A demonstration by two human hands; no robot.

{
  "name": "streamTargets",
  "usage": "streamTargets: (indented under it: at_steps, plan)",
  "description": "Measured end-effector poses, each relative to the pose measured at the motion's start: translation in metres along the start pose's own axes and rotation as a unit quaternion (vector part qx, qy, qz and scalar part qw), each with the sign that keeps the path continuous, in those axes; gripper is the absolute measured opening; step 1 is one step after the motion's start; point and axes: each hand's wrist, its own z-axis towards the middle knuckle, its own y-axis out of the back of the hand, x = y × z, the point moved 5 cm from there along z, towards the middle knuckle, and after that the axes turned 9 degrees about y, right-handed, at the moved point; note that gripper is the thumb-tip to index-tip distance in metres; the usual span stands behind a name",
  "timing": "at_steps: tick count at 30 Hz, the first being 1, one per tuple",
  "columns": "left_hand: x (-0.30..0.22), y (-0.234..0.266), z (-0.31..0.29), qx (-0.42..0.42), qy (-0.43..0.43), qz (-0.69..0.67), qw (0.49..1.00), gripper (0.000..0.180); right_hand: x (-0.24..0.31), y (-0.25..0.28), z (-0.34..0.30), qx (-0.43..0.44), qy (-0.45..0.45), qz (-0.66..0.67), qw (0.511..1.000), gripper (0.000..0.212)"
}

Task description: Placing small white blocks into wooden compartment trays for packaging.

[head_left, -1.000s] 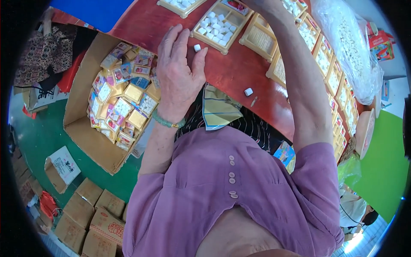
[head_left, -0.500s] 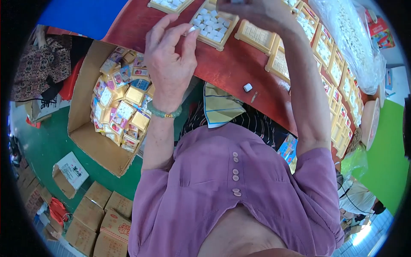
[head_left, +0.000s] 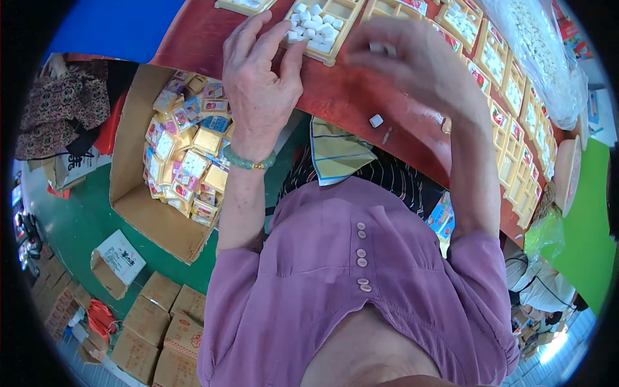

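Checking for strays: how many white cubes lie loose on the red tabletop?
1: a white cube near the front edge of the red tabletop, lower in view than the right hand. That hand may hide others.

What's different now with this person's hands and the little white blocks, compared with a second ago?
The right hand has come back toward the body, blurred, with what look like white pieces in it. The left hand picked up the white block beside its thumb and is now at the cream tray; whether it holds that block now is unclear. The other loose block stayed put.
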Motion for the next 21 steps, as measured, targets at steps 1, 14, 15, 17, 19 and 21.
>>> streamTargets:
  at_steps: [1,14,15,17,19,21]
  plan:
    - [0.003,0.002,-0.002,0.003,-0.002,-0.006,1.0,0.03,0.011,-0.005,-0.01,0.021,-0.047,0.016,0.999,0.014]
    - [0.006,-0.005,-0.003,0.072,-0.108,0.075,0.989,0.028,0.031,-0.039,-0.054,0.054,-0.094,-0.018,0.994,0.014]
    - [0.006,-0.004,-0.003,0.074,-0.103,0.065,0.99,0.03,0.031,-0.039,-0.055,0.048,-0.095,-0.019,0.994,0.014]
    - [0.005,-0.003,-0.002,0.078,-0.098,0.056,0.991,0.032,0.032,-0.039,-0.058,0.041,-0.095,-0.02,0.994,0.014]
    - [0.003,0.0,-0.002,0.067,-0.085,-0.01,0.994,0.041,0.032,-0.037,-0.063,0.039,-0.108,0.008,0.993,0.015]
    - [-0.007,0.0,0.0,0.085,-0.102,0.0,0.991,0.044,0.03,-0.04,-0.068,0.034,-0.116,0.018,0.993,0.015]
